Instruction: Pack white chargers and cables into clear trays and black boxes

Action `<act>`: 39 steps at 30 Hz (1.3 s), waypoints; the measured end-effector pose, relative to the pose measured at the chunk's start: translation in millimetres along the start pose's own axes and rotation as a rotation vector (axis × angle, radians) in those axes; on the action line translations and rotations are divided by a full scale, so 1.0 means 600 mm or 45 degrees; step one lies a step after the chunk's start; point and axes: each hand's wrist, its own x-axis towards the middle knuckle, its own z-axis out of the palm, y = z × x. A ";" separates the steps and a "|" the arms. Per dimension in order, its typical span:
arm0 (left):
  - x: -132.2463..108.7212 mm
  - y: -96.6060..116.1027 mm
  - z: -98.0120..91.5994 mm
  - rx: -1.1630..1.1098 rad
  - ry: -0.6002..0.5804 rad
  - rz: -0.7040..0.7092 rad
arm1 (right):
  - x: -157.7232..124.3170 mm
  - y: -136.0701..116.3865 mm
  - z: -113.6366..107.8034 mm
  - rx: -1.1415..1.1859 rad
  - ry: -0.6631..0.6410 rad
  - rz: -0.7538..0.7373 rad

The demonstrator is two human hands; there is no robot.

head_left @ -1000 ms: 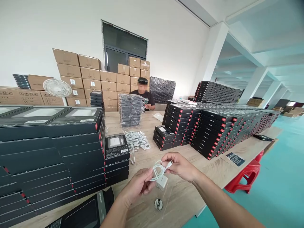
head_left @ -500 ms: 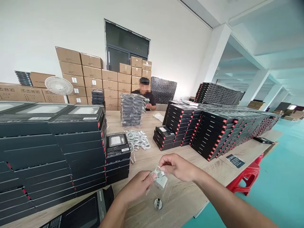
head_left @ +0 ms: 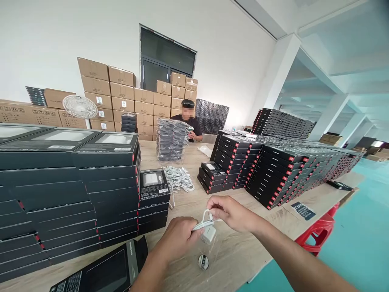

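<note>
A small coiled white charging cable [head_left: 203,224] is gripped between the thumb and fingers of my left hand [head_left: 180,235]. Pinched in the fingertips of my right hand [head_left: 226,211] is one end of that cable, drawn up into a loop. Just below the coil sits a white charger block [head_left: 209,234]; I cannot tell whether a finger touches it. Clear plastic [head_left: 214,249] lies around and under the block, with a round black-and-white label [head_left: 203,262] at its near end. Beyond my hands is a pile of loose white cables [head_left: 180,178].
Stacked black boxes [head_left: 109,194] rise on the left, and long rows of them [head_left: 273,174] line the right. An opened black box [head_left: 106,271] lies near left. A co-worker [head_left: 190,123] sits across the table behind wrapped grey packs [head_left: 170,140]. A red stool [head_left: 317,233] stands at right.
The cable coil sits more clearly in my left hand, its loop now raised by my right fingers. Both hands have shifted slightly right in view, as has the whole scene.
</note>
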 end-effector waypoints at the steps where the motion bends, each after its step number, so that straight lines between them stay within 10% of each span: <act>1: -0.001 -0.001 0.001 0.040 0.028 0.034 | -0.002 -0.001 -0.002 0.057 -0.025 0.026; 20: -0.002 0.013 0.011 0.302 0.399 0.290 | -0.077 -0.024 0.006 -0.989 0.370 -0.746; 32: -0.005 0.031 0.006 0.280 0.263 0.203 | -0.069 -0.006 0.042 -0.438 0.451 -0.271; 39: -0.004 0.032 0.015 0.142 0.238 0.134 | -0.071 0.011 0.054 -0.748 0.519 -0.195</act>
